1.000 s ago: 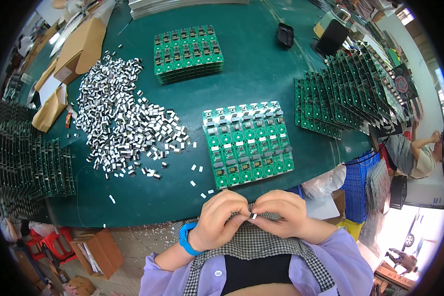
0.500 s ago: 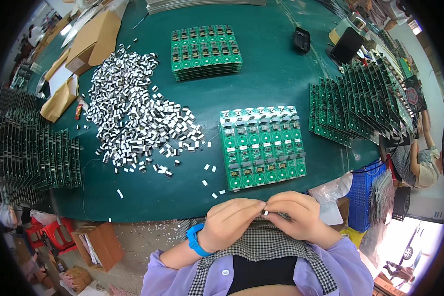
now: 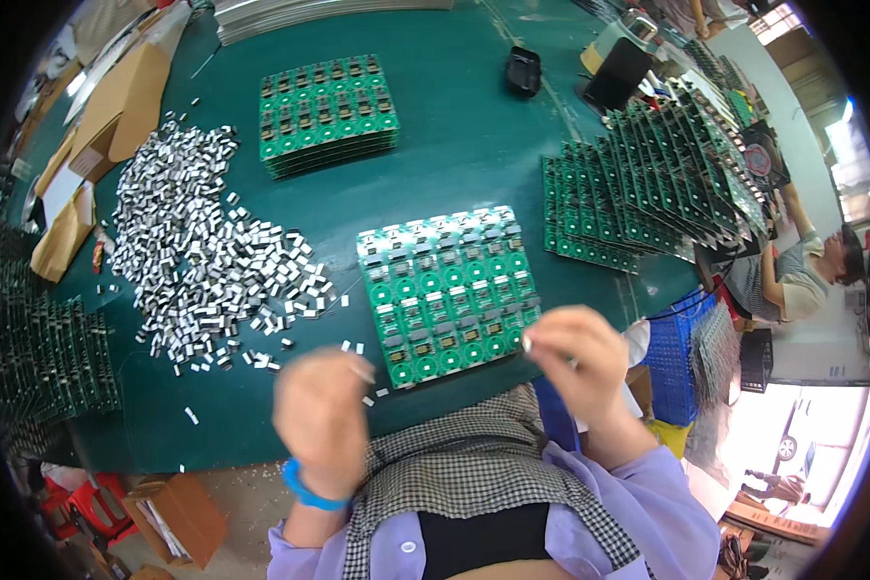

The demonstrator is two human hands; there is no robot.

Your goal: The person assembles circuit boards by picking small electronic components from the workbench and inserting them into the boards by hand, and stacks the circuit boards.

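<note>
In front of me lies a stack of green circuit board panels (image 3: 447,365), with rows of small components and grey blocks on its top panel. My right hand (image 3: 587,362) is closed in a pinch at the panel's near right corner, holding a small block (image 3: 527,343), of which only a pale bit shows. My left hand (image 3: 321,416), blurred by motion, is off the panel's near left corner. Its fingers are drawn together, with a whitish strip (image 3: 362,372) at the fingertips. Left of the panel spreads a large heap of small black-and-white blocks (image 3: 203,261).
Another stack of green panels (image 3: 329,111) sits farther back. Leaning panels stand at right (image 3: 648,184) and left (image 3: 43,338). White scraps (image 3: 190,416) dot the table. A cardboard box (image 3: 121,111), a black case (image 3: 524,72) and a blue crate (image 3: 675,358) surround the work. Another person (image 3: 802,275) is at right.
My hands, together in front of my lap before, have parted. The left has moved left and the right has risen to the panel's corner. The whole view has shifted and turned.
</note>
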